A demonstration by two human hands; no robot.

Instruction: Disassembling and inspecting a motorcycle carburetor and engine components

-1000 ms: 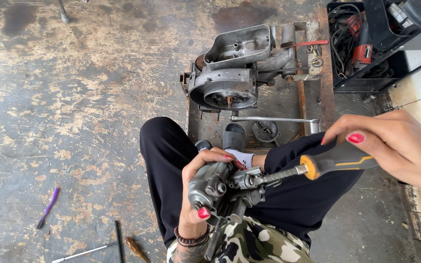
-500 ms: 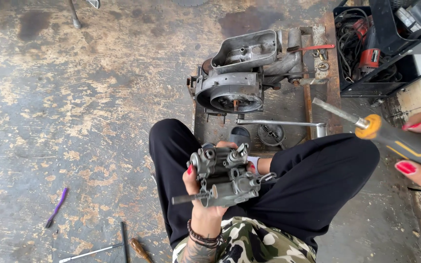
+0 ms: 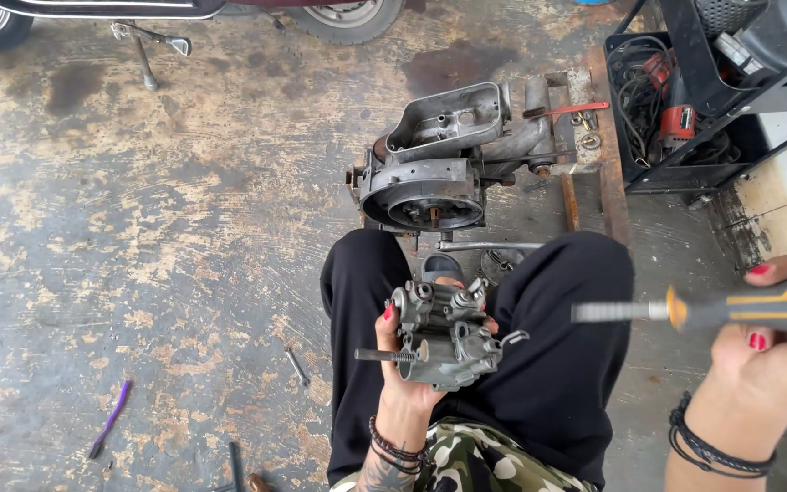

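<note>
Grey carburetor (image 3: 444, 333) in left hand (image 3: 409, 387) (screwdriver (image 3: 730, 310) apart)

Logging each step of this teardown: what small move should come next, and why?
Probably bring the screwdriver back to the carburetor. The right hand holds the tool out to the side, its tip well clear, while the left hand holds the carburetor up over the lap, its screws facing up.
</note>
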